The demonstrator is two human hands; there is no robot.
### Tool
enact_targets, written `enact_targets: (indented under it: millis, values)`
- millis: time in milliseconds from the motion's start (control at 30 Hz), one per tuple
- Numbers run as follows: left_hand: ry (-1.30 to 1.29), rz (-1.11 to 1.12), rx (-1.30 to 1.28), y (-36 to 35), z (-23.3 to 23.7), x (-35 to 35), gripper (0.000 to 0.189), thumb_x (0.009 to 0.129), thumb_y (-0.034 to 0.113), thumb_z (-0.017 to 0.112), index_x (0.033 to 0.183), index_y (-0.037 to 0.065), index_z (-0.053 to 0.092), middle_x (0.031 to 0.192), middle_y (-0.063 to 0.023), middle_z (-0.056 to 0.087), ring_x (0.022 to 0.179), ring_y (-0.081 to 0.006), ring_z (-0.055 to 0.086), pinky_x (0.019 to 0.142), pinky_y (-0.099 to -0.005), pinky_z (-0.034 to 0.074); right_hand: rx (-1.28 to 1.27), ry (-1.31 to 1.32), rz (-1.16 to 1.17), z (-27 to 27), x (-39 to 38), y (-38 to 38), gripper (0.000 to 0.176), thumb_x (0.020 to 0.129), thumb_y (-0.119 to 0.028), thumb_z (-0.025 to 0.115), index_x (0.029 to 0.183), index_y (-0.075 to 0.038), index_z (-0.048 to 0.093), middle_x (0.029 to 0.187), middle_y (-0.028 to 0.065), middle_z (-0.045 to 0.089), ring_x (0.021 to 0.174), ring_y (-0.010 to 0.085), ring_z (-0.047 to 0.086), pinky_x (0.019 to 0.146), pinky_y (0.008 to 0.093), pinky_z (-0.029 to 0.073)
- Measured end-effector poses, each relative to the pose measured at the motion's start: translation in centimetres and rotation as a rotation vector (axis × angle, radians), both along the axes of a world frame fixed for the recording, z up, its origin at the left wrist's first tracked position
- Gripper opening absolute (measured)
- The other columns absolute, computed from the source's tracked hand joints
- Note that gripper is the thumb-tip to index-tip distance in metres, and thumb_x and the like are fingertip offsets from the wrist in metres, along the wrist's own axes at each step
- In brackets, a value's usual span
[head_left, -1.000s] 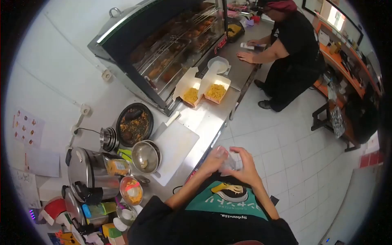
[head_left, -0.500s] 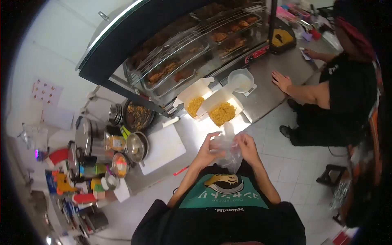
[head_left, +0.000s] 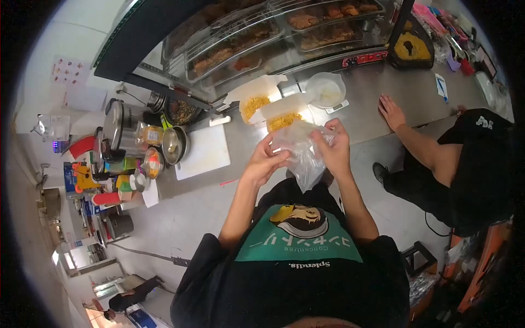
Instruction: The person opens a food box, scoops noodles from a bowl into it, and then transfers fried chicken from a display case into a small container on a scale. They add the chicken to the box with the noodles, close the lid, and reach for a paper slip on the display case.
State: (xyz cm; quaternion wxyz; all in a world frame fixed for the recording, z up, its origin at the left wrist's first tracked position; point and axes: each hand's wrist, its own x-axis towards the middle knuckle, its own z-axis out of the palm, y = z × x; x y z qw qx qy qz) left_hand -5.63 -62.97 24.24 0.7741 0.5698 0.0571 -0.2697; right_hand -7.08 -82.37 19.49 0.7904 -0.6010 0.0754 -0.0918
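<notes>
A clear plastic bag (head_left: 306,156) hangs between my two hands in front of my chest. My left hand (head_left: 263,159) grips its left edge with bent fingers. On the other side my right hand (head_left: 334,146) pinches the bag near its top. Just beyond the bag stand two open paper boxes of yellow noodles, the left box (head_left: 257,87) and the right box (head_left: 290,104); the bag partly covers the right one. A round translucent tub (head_left: 326,90) stands behind them.
A glass food cabinet (head_left: 246,41) stands behind the counter (head_left: 366,120). At left are a white cutting board (head_left: 205,153), metal bowls (head_left: 174,145) and a knife. A co-worker's hand (head_left: 391,112) rests on the counter at right. Another person (head_left: 134,295) is at the lower left.
The view has shifted. My hands and the bag are higher in the picture, and the bag now overlaps the right box. The co-worker's other hand no longer shows at the white paper.
</notes>
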Motion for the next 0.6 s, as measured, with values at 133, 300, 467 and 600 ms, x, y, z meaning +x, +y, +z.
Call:
enact_targets:
  millis: [133, 300, 467, 600]
  values:
    - [0.130, -0.079, -0.118, 0.3, -3.5, 1.4, 0.044, 0.094, 0.018, 0.063, 0.132, 0.004, 0.045, 0.119, -0.0080, 0.061, 0.093, -0.0185, 0.065, 0.076, -0.0311, 0.057, -0.082, -0.180, -0.120, 0.4, 1.2, 0.0, 0.016, 0.091, -0.010, 0.066, 0.099, -0.002, 0.054, 0.080, 0.0016, 0.063, 0.063, 0.0063, 0.056, 0.054, 0.0223, 0.046]
    - [0.306, 0.076, -0.297, -2.7, -1.5, -0.4, 0.041, 0.096, 0.031, 0.059, 0.128, 0.006, 0.051, 0.120, -0.0069, 0.060, 0.106, -0.0210, 0.060, 0.089, -0.0388, 0.051, 0.126, -0.064, -0.402, 0.1, 1.0, 0.1, 0.014, 0.094, -0.015, 0.063, 0.096, -0.001, 0.058, 0.083, 0.0017, 0.061, 0.071, 0.0083, 0.056, 0.063, 0.0232, 0.044]
    - [0.366, 0.103, -0.358, -3.5, -4.4, -1.0, 0.022, 0.097, 0.024, 0.059, 0.113, 0.009, 0.059, 0.109, -0.0052, 0.064, 0.098, -0.0192, 0.062, 0.085, -0.0376, 0.053, -0.297, -0.159, -0.435, -1.9, -0.2, -1.4, 0.029, 0.092, -0.011, 0.064, 0.115, 0.002, 0.052, 0.093, 0.0068, 0.062, 0.072, 0.0087, 0.058, 0.062, 0.0222, 0.045]
    - [0.306, 0.065, -0.193, -3.2, -6.3, -0.1, 0.008, 0.095, 0.017, 0.062, 0.096, 0.009, 0.063, 0.092, -0.0028, 0.066, 0.085, -0.0161, 0.063, 0.075, -0.0329, 0.054, 0.040, 0.218, -0.090, -2.6, -1.6, -3.7, 0.069, 0.085, -0.017, 0.073, 0.139, 0.004, 0.035, 0.114, 0.0174, 0.058, 0.101, 0.0176, 0.059, 0.082, 0.0328, 0.049]
